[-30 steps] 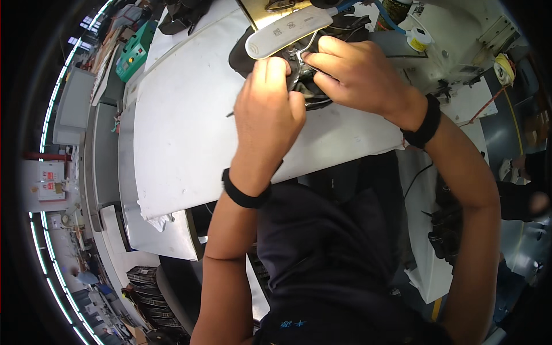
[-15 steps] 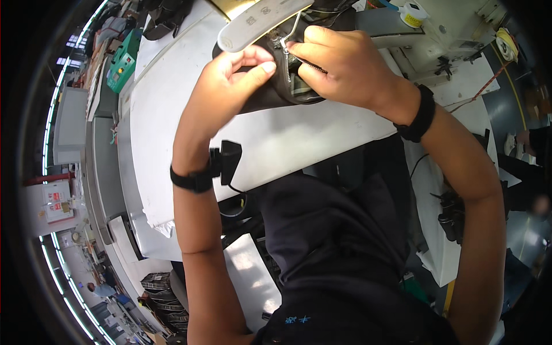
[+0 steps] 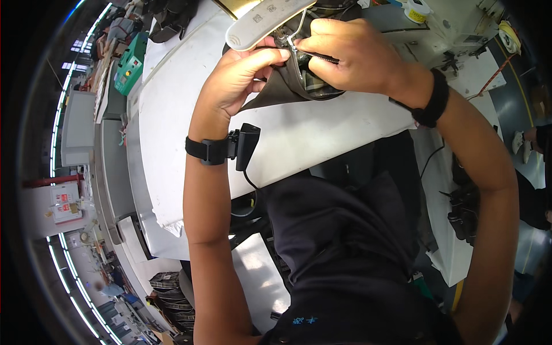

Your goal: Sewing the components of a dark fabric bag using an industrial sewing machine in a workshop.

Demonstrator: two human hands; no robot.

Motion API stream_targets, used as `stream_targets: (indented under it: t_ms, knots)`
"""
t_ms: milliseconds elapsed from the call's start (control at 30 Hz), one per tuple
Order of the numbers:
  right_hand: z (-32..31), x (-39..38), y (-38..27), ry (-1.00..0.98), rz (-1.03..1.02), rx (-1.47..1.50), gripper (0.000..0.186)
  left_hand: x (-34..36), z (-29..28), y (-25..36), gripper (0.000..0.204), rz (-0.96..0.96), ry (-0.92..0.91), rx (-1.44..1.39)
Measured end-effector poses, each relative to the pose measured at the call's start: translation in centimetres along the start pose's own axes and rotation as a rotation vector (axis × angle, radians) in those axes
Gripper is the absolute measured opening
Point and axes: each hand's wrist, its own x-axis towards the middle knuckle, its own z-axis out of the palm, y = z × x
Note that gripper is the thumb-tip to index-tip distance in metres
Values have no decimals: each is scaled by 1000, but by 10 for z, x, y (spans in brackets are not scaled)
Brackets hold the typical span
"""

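A dark brown fabric piece (image 3: 269, 95) with a metal zipper and a plaid lining (image 3: 313, 83) lies at the sewing machine, under its pale, rounded lamp-like bar (image 3: 261, 26). My left hand (image 3: 241, 72) pinches the brown fabric beside the zipper, thumb on top and the other fingers partly hidden beneath. Close by on the right, my right hand (image 3: 356, 54) is closed, thumb and forefinger gripping a dark toothed strip of the zipper (image 3: 322, 57). The fingertips of both hands are near the needle area, where small metal parts are hard to make out.
The white table (image 3: 322, 132) runs under my forearms. A white spool (image 3: 417, 11) stands by the machine at the far right. A green box-shaped device (image 3: 131, 63) sits at the left. Black straps with a small device circle my wrists. Another person's feet show at the right edge.
My left hand has closed on the fabric, lifting its edge into a slanted fold. More plaid lining shows. My right hand keeps its grip beside the needle area, and the whole view has shifted slightly.
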Motion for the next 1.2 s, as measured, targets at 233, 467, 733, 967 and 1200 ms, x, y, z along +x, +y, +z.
stream_targets:
  t_ms: [233,467,733,967,1200]
  knots:
    - [-12,4,0,-131,56,43,22,-1,0,0,36,-25,-22,-48]
    - [-15,4,2,-82,-7,144,15,1,12,-6,49,48,111,-20]
    - [-3,-1,5,-61,26,40,20,-10,21,3,64,85,160,161]
    - [-2,0,3,11,-22,55,7,-13,20,-2,57,138,168,141]
    - [-1,-1,1,-3,-21,30,7,-12,18,6,53,150,108,141]
